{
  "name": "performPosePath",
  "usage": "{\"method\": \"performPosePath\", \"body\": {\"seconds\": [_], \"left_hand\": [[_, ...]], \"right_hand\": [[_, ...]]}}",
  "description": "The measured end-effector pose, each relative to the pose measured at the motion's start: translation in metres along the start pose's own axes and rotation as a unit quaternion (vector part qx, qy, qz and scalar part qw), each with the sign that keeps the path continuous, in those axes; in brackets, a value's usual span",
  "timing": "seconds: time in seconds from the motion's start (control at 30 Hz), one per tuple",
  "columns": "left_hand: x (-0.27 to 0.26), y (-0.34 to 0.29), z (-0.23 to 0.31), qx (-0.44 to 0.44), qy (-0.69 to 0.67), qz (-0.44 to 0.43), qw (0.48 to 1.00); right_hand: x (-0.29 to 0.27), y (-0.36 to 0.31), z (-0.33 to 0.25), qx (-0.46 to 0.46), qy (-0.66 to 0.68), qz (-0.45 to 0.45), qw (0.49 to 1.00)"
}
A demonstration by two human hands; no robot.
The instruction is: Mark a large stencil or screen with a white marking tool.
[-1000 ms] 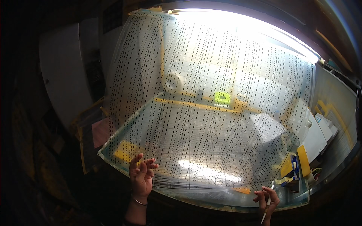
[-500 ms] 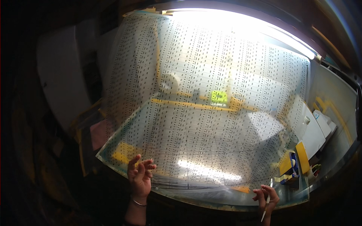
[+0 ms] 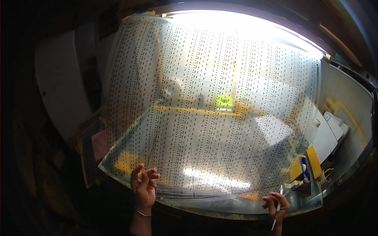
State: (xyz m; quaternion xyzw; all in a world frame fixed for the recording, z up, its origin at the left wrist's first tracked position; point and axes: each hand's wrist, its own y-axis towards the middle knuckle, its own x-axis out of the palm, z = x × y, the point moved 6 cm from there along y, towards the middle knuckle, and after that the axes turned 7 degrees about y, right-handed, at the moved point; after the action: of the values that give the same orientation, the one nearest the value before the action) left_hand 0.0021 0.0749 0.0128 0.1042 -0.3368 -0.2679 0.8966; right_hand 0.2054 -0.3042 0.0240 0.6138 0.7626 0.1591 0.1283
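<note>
A large see-through sheet (image 3: 204, 84) covered with rows of small black dots spreads in front of me, from the bright lamp down to my hands. At its lower left, my left hand (image 3: 144, 188) is raised with bent fingers, the thumb in front and the other fingertips seemingly behind the film, closed on it. By the lower right part of the sheet, my right hand (image 3: 277, 206) is closed on a thin white pointed stick (image 3: 277, 216), which slants downward. Whether its thumb and forefinger also pinch the film, I cannot tell.
A glass-topped table (image 3: 256, 212) lies beneath, its edge near my hands. A long bright lamp (image 3: 291, 37) runs along the top. On the right are a blue and yellow box (image 3: 303, 173) and a white board (image 3: 327, 135). A yellow-green object (image 3: 224, 101) shows through the sheet.
The view has shifted slightly, so the sheet and surroundings appear a little farther left. Both hands keep the same pose, and the stick stays in my right hand.
</note>
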Motion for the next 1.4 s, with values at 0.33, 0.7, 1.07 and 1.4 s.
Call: {"method": "performPosePath", "body": {"seconds": [0.33,0.7,1.07,1.4], "left_hand": [[0.0004,0.0001,0.0004,-0.002,-0.003,-0.009,1.0],[0.0001,-0.0002,-0.0001,-0.007,-0.005,-0.001,1.0],[-0.0007,-0.0002,-0.002,-0.006,-0.002,0.008,1.0],[0.0009,-0.0018,0.0,-0.02,0.008,-0.004,1.0]], "right_hand": [[0.0008,0.0002,-0.0002,0.001,0.002,0.002,1.0],[0.0009,0.0005,-0.0002,0.001,0.0,0.008,1.0],[0.0001,-0.0002,0.0006,0.006,0.006,0.014,1.0],[-0.0014,-0.0006,0.0022,-0.001,-0.002,0.006,1.0]]}}
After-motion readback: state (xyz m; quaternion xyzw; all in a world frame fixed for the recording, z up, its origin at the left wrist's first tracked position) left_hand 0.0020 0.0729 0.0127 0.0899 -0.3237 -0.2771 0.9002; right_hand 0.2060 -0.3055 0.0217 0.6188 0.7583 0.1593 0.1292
